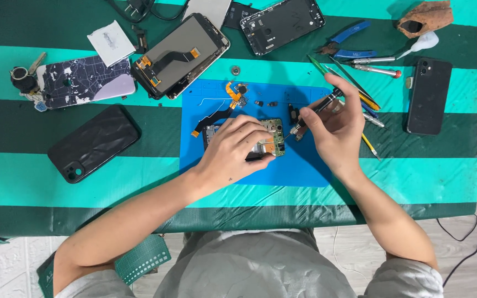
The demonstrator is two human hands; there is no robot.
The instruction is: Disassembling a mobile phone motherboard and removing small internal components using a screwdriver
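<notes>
A green phone circuit board (pixel 272 144) lies on a blue work mat (pixel 305 165) in the middle of the table. My left hand (pixel 233 149) presses down on the board and covers most of it. My right hand (pixel 335 129) grips a thin black screwdriver (pixel 320 107), and its tip touches the right edge of the board. Small loose parts and an orange flex cable (pixel 232 94) lie on the mat just behind my hands.
A phone screen (pixel 180 55) lies face down at the back, with a black phone frame (pixel 281 25) beside it. Black phones lie at left (pixel 92 143) and right (pixel 428 96). Blue pliers (pixel 349 41), tweezers and screwdrivers (pixel 376 69) lie right of the mat. A patterned phone case (pixel 84 80) lies far left.
</notes>
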